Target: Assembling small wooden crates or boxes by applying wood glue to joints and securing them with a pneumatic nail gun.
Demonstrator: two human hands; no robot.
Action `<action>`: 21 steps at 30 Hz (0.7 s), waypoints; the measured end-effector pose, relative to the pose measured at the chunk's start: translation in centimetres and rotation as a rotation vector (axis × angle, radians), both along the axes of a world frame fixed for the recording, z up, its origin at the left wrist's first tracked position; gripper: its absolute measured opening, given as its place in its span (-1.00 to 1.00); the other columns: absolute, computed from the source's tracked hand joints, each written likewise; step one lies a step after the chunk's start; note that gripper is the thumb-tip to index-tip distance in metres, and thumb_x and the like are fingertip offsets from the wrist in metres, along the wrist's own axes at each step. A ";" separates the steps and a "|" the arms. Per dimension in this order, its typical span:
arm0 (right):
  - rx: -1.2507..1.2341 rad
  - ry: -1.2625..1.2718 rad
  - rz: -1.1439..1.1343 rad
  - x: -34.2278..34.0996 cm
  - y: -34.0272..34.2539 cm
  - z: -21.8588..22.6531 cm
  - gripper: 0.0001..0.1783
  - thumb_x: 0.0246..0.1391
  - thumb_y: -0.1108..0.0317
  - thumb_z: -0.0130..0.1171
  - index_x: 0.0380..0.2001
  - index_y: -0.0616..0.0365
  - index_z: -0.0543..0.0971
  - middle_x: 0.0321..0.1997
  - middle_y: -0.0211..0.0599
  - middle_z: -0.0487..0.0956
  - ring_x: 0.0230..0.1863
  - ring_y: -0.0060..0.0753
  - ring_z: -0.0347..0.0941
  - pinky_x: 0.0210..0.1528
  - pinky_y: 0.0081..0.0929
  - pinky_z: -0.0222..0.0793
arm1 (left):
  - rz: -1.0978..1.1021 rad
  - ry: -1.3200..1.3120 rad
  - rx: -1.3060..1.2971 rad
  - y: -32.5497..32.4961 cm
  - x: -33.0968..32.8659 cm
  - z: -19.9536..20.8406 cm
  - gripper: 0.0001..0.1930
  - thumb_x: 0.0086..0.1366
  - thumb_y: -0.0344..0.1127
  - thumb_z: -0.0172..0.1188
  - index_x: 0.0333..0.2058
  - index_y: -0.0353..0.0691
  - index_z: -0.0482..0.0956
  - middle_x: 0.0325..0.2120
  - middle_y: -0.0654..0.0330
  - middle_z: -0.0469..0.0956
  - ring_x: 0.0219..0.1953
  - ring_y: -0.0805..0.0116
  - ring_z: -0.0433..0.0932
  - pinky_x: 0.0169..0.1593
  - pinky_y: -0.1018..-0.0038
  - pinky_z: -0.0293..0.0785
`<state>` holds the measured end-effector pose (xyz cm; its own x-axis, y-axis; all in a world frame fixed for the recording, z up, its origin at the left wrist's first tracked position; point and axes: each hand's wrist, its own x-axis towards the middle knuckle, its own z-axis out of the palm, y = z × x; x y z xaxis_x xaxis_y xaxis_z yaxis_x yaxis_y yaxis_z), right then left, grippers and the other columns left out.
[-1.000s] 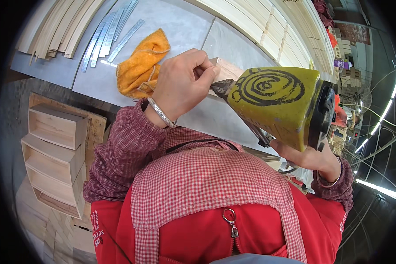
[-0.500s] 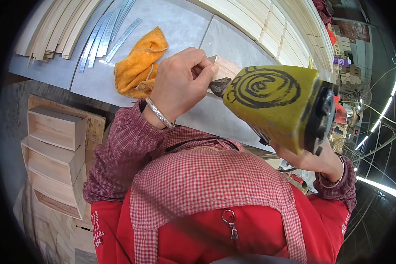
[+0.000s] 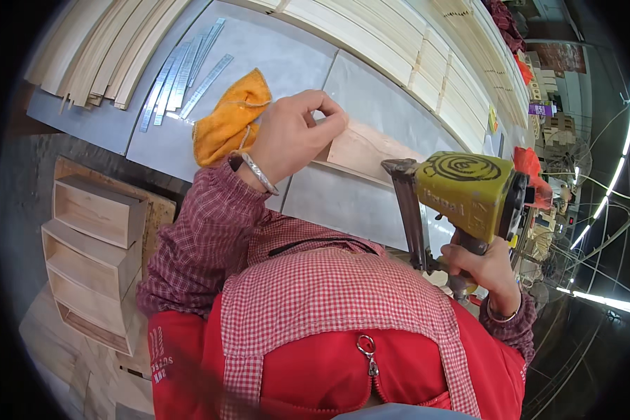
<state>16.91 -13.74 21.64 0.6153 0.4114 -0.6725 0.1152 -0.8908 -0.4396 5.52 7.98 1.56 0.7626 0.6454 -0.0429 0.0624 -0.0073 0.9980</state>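
My right hand [image 3: 486, 269] is wrapped around the grip of a worn yellow-green nail gun [image 3: 462, 189] with black markings. The gun's dark nose [image 3: 397, 166] is close to the right part of a pale wooden piece [image 3: 371, 148], made of thin boards, on the grey tabletop. Whether nose and wood touch, I cannot tell. At the piece's left end, the thumb and fingers of my left hand [image 3: 287, 136] are pinched together on its corner; the fingertips are partly hidden. An orange cloth [image 3: 234, 115] lies crumpled just left of my left hand.
Several metal fastener strips [image 3: 182, 70] lie beyond the cloth. Stacked wooden slats [image 3: 101, 52] occupy the far left, and long pale boards [image 3: 392, 45] line the table's far side. Box-like wooden drawers [image 3: 91, 245] are stacked low on the left. Red plastic [image 3: 528, 168] shows at right.
The nail gun has moved away from my left fingertips, right and lower in the picture, uncovering more of the wooden piece. My left hand stays at the piece's left end.
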 end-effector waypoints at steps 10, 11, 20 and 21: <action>-0.002 0.035 -0.096 0.5 -1.2 -0.8 -0.80 -0.15 0.53 0.24 -0.37 0.26 0.50 -0.65 -0.34 0.48 -0.73 -0.54 0.31 -0.62 -0.67 0.22 | 0.001 -0.122 -0.116 -1.3 -1.0 -3.2 -0.39 0.09 0.07 0.27 -0.01 -0.27 0.47 -0.14 0.07 0.52 -0.19 0.28 0.47 -0.13 0.42 0.42; 0.024 0.054 -0.105 0.5 -1.4 -0.9 -0.85 -0.13 0.49 0.25 -0.42 0.24 0.51 -0.68 -0.38 0.47 -0.72 -0.56 0.31 -0.61 -0.67 0.21 | 0.007 -0.192 0.046 -2.2 -1.3 -3.8 -0.32 0.06 0.12 0.28 0.02 -0.28 0.44 -0.10 0.04 0.49 -0.12 0.23 0.46 -0.06 0.36 0.40; 0.205 0.033 -0.138 0.9 -3.4 -0.9 -0.87 -0.13 0.48 0.26 -0.47 0.24 0.52 -0.70 -0.39 0.46 -0.71 -0.55 0.32 -0.58 -0.67 0.24 | 0.048 -0.211 0.450 -3.3 1.8 -2.5 -0.15 -0.08 0.19 0.34 0.08 -0.25 0.33 0.00 0.03 0.40 0.08 0.09 0.34 0.18 0.23 0.14; 0.233 0.025 -0.157 0.9 -4.0 -0.6 -0.87 -0.13 0.49 0.26 -0.47 0.24 0.52 -0.70 -0.38 0.47 -0.71 -0.55 0.32 -0.58 -0.67 0.24 | 0.023 -0.225 0.453 -3.0 2.0 -1.6 -0.16 -0.10 0.18 0.35 0.07 -0.25 0.35 -0.01 0.04 0.40 0.07 0.10 0.34 0.17 0.24 0.14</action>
<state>17.76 -17.77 21.02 0.6682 0.4571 -0.5870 -0.0302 -0.7717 -0.6353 7.49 5.02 -0.08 0.7061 0.5777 0.4095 -0.1491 -0.4440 0.8835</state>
